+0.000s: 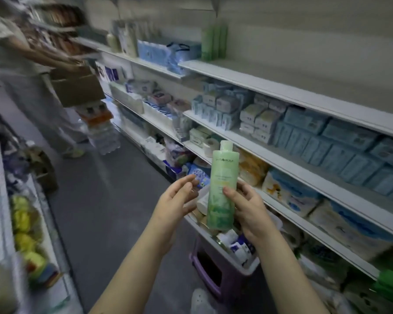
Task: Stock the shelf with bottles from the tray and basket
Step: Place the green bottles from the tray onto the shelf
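My right hand (247, 206) grips a tall green bottle (222, 184) upright by its lower half, thumb across the front. Beside the bottle my left hand (179, 196) hovers with relaxed, straight fingers and touches nothing. Under both hands a white tray (252, 265) holds several small bottles and tubes and rests on a purple stool (213, 268). Three matching green bottles (213, 41) stand on the top shelf (281, 85), whose right part is bare.
Shelves on the right carry packs of tissues and wipes (327, 141). Another person (27, 71) stands at the aisle's far left holding a cardboard box (77, 87), with water bottle packs (102, 130) stacked on the floor. A low shelf of goods (25, 223) lines the left.
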